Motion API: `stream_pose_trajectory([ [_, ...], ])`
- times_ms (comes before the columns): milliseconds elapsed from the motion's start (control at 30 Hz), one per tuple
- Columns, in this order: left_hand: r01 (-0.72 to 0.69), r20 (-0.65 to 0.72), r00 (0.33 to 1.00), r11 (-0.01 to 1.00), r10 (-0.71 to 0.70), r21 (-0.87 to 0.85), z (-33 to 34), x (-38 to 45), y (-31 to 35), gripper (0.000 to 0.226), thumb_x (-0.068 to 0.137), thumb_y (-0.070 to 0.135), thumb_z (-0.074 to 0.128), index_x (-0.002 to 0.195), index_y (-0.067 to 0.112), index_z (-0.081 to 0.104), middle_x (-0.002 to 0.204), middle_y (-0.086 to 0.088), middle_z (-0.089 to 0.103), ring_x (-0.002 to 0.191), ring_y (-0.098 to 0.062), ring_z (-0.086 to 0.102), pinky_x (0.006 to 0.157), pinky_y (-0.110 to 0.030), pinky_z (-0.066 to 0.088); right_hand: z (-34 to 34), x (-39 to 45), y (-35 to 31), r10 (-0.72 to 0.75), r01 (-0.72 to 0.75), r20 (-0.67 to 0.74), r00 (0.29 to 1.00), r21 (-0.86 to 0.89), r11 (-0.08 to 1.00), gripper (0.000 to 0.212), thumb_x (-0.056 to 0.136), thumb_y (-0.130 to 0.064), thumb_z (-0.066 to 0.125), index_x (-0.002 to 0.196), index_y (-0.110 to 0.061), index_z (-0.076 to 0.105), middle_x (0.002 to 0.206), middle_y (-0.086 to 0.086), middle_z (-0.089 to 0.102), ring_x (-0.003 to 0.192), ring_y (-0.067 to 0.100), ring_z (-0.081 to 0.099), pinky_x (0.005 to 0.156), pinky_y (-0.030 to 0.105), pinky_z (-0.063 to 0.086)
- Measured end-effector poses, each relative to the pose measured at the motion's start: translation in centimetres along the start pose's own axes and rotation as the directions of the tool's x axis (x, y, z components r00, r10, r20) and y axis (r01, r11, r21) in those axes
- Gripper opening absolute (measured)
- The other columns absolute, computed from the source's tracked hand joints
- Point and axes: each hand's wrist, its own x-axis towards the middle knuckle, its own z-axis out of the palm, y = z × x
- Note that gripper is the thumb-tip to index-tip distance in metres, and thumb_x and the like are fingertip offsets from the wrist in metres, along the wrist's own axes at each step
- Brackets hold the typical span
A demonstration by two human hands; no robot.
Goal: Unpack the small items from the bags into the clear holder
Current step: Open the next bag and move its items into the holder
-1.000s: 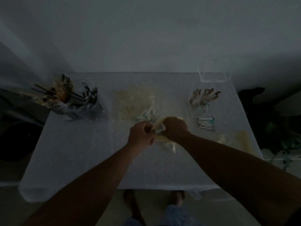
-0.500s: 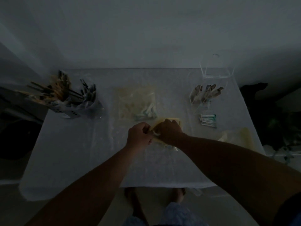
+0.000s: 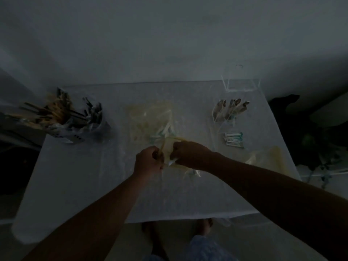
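The scene is dim. A small yellowish plastic bag (image 3: pixel 170 146) is held at the middle of the white table (image 3: pixel 94 176). My left hand (image 3: pixel 148 161) grips its left mouth edge and my right hand (image 3: pixel 190 154) grips the right edge, so the mouth gapes between them. Small white items poke out under my right hand. Behind them lies a second clear bag (image 3: pixel 150 121) with white and green items. The clear holder (image 3: pixel 227 117) stands at the right with dark-tipped pieces in its upper tier and small white-green items (image 3: pixel 233 139) in its lower tier.
Cups (image 3: pixel 62 119) crammed with sticks and utensils stand at the table's left. Another clear box (image 3: pixel 241 83) sits at the far right corner. A flat yellowish bag (image 3: pixel 269 159) lies near the right edge. My feet show below the table's front edge.
Both hands have pulled apart slightly, widening the bag's mouth. The camera view has shifted a little.
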Motion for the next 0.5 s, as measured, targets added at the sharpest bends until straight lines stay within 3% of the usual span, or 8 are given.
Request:
stream_pose_trajectory([
  [67, 0.001, -0.008, 1.000, 1.000, -0.001, 0.006, 0.1, 0.1, 0.2, 0.011, 0.080, 0.030, 0.068, 0.077, 0.019, 0.069, 0.071, -0.002, 0.076, 0.068, -0.022, 0.076, 0.068, -0.049, 0.065, -0.3, -1.4, 0.5, -0.073, 0.075, -0.179, 0.981, 0.002, 0.997, 0.024, 0.087, -0.023, 0.074, 0.111, -0.019, 0.074, 0.107, 0.009, 0.066, 0.096, 0.027, 0.064, 0.075, 0.040, 0.055],
  [133, -0.007, -0.020, 1.000, 1.000, 0.007, -0.018, 0.4, 0.0, 0.6, 0.008, 0.083, 0.022, 0.072, 0.077, 0.017, 0.069, 0.071, -0.004, 0.075, 0.065, -0.021, 0.076, 0.065, -0.049, 0.065, -0.1, -3.0, 1.4, -0.124, 0.105, -0.435, 0.892, -0.067, 0.992, 0.021, 0.082, -0.026, 0.078, 0.102, -0.023, 0.076, 0.100, 0.005, 0.070, 0.088, 0.026, 0.064, 0.070, 0.037, 0.051],
  [233, -0.009, -0.015, 1.000, 1.000, 0.008, -0.025, 0.9, 0.1, 1.2, 0.008, 0.086, 0.016, 0.073, 0.080, 0.012, 0.071, 0.072, -0.008, 0.075, 0.062, -0.023, 0.076, 0.062, -0.049, 0.066, 0.0, -5.4, 3.0, -0.049, 0.031, -0.641, 0.766, -0.039, 0.999, 0.018, 0.087, -0.034, 0.072, 0.103, -0.026, 0.076, 0.105, 0.001, 0.071, 0.092, 0.020, 0.063, 0.073, 0.036, 0.047],
  [300, -0.017, -0.021, 1.000, 0.999, 0.016, -0.033, 1.1, 0.1, 1.5, 0.014, 0.088, 0.018, 0.073, 0.081, 0.006, 0.070, 0.073, -0.013, 0.075, 0.060, -0.024, 0.076, 0.059, -0.049, 0.065, -0.8, -7.0, 3.5, 0.113, -0.002, -0.702, 0.703, 0.157, 0.988, 0.023, 0.089, -0.040, 0.072, 0.100, -0.021, 0.077, 0.099, -0.001, 0.075, 0.084, 0.015, 0.067, 0.069, 0.034, 0.051],
  [400, -0.010, -0.006, 1.000, 0.996, 0.009, -0.088, 1.4, 0.4, 2.3, 0.020, 0.090, 0.018, 0.073, 0.085, 0.000, 0.069, 0.078, -0.021, 0.073, 0.060, -0.027, 0.076, 0.058, -0.051, 0.065, -2.6, -9.6, 4.6, 0.452, -0.084, -0.642, 0.619, 0.519, 0.851, 0.026, 0.083, -0.039, 0.078, 0.095, -0.016, 0.079, 0.085, -0.006, 0.074, 0.069, -0.001, 0.064, 0.061, 0.020, 0.052],
  [500, 0.008, 0.032, 0.999, 0.992, -0.004, -0.128, 1.6, 0.5, 3.4, 0.021, 0.090, 0.010, 0.073, 0.092, -0.009, 0.066, 0.086, -0.030, 0.071, 0.057, -0.025, 0.075, 0.060, -0.048, 0.066, -3.6, -11.6, 6.4, 0.669, -0.231, -0.566, 0.481, 0.654, 0.720, 0.017, 0.080, -0.035, 0.082, 0.086, -0.021, 0.077, 0.072, -0.010, 0.067, 0.061, -0.003, 0.059, 0.056, 0.010, 0.041],
])
